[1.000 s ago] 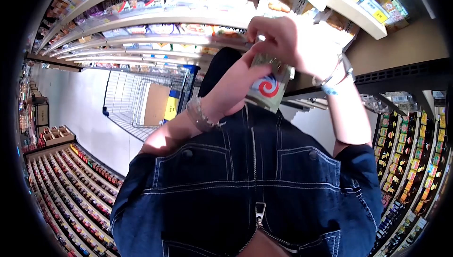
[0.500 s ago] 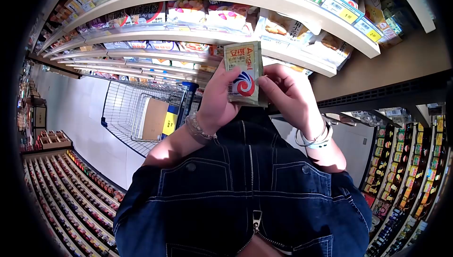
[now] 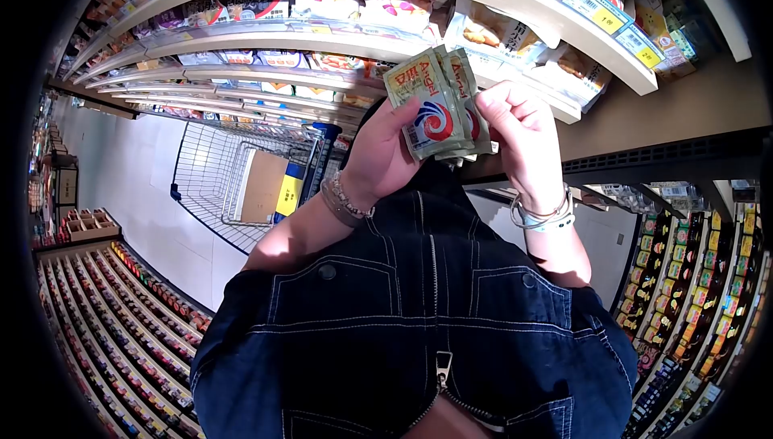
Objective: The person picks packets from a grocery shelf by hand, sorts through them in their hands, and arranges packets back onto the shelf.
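Note:
Several small pale-gold sachets (image 3: 424, 89) printed "Angel" with a red and blue swirl are fanned out in front of me. My left hand (image 3: 385, 149) grips them from the left, thumb across the front one. Just behind it a second sachet (image 3: 460, 80) shows along its right side, with more edges beneath. With thumb and forefinger pinched, my right hand (image 3: 527, 129) has the right edge of the rear sachets. Its other fingers are curled in.
Shelves of packaged food (image 3: 326, 0) with price tags (image 3: 608, 20) curve close above my hands. A wire shopping cart (image 3: 213, 157) holding a cardboard box (image 3: 262, 185) stands at the left. More stocked shelves line the lower left (image 3: 121, 318) and right (image 3: 692, 278).
The stack of sachets has spread apart, so a second one now shows beside the front one. My right hand has moved right, and the front sachet has tilted.

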{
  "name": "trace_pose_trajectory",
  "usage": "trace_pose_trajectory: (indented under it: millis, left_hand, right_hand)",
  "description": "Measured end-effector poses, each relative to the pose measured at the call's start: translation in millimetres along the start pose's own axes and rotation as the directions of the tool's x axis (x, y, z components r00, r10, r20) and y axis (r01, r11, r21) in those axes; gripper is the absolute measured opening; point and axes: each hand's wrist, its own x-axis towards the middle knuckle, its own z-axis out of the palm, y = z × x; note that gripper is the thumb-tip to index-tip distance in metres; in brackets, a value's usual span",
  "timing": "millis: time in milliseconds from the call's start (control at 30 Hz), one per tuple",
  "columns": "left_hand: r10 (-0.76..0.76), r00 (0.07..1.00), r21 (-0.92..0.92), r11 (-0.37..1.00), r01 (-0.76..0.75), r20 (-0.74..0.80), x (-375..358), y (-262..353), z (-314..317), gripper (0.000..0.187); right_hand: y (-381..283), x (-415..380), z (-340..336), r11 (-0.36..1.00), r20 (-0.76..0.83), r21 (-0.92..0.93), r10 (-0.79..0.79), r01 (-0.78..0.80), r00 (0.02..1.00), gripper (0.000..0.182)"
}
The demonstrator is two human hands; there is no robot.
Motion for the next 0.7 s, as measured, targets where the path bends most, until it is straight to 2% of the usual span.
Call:
trace_pose_trajectory:
  millis: [67,100,200,267,300,333,367,400,433,467,500,533,600,633,667,700]
  left_hand:
    - [-0.002,1.0,-0.005,1.0,0.001,-0.023,-1.3,-1.0,0.4,0.036]
    - [0.003,0.999,0.002,1.0,-0.003,-0.041,-3.9,-2.7,1.9,0.035]
    - [0.031,0.999,0.034,0.999,-0.03,-0.008,-3.2,-2.1,-4.2,0.038]
    - [0.038,0.999,0.038,0.999,-0.037,-0.03,-3.1,1.5,-2.1,0.04]
    - [0.023,0.999,0.03,0.999,-0.022,-0.03,-4.5,3.3,-5.1,0.043]
    - [0.021,0.999,0.047,0.999,-0.02,-0.027,-5.7,5.0,-6.2,0.044]
    - [0.019,0.999,0.063,0.998,-0.017,-0.028,-7.4,6.2,-7.2,0.044]
    - [0.016,0.999,0.078,0.997,-0.013,-0.032,-9.2,6.6,-8.2,0.045]
    - [0.008,0.999,0.086,0.996,-0.005,-0.031,-10.5,6.7,-8.9,0.046]
    - [-0.016,0.999,0.088,0.996,0.019,-0.039,-12.0,7.1,-10.2,0.047]
    - [-0.024,0.999,0.086,0.996,0.027,-0.043,-15.0,6.2,-10.1,0.047]
    - [-0.027,0.999,0.086,0.996,0.03,-0.039,-13.5,6.9,-9.7,0.047]
    - [-0.023,0.999,0.095,0.995,0.027,-0.041,-13.7,7.4,-9.7,0.046]
    - [-0.022,0.999,0.099,0.995,0.026,-0.043,-14.0,7.6,-10.0,0.046]
    - [-0.02,0.999,0.102,0.994,0.024,-0.044,-13.6,8.7,-10.6,0.046]
    - [-0.018,0.999,0.104,0.994,0.023,-0.046,-13.8,10.2,-11.3,0.046]
  right_hand:
    - [4.6,0.3,2.0,0.999,0.01,0.01,-0.044,0.044,0.999,0.016]
    - [5.2,-0.3,3.5,0.999,0.041,0.038,0.009,-0.01,0.999,0.015]
    - [-4.5,5.0,4.8,0.991,0.128,-0.134,0.037,-0.02,0.991,0.014]
    - [-11.3,20.3,-7.0,0.916,0.25,-0.382,-0.021,0.119,0.968,0.015]
    - [-27.8,27.6,-8.9,0.814,0.16,-0.528,-0.185,0.242,0.97,0.013]
    - [-51.3,35.1,-7.3,0.673,0.095,-0.665,-0.353,0.323,0.931,0.013]
    - [-66.4,52.6,-15.2,0.448,0.12,-0.78,-0.578,0.437,0.807,0.014]
    - [-81.8,72.0,-24.7,0.365,0.13,-0.804,-0.664,0.47,0.736,0.018]
    - [-100.3,90.9,-34.1,0.217,0.221,-0.837,-0.706,0.502,0.673,0.025]
    - [-114.2,112.2,-43.4,0.074,0.313,-0.862,-0.702,0.502,0.64,0.033]
    - [-113.9,113.5,-43.8,0.14,0.283,-0.851,-0.689,0.506,0.667,0.035]
    - [-122.4,137.0,-57.9,-0.068,0.36,-0.914,-0.591,0.4,0.722,0.042]
    - [-129.1,172.1,-67.4,-0.139,0.486,-0.866,-0.454,0.48,0.746,0.046]
    - [-144.9,168.3,-51.4,0.026,0.314,-0.945,-0.211,0.326,0.926,0.051]
    - [-143.5,182.7,-56.9,-0.035,0.351,-0.936,-0.129,0.349,0.927,0.055]
    - [-139.1,197.4,-63.5,-0.187,0.466,-0.878,-0.127,0.44,0.875,0.051]
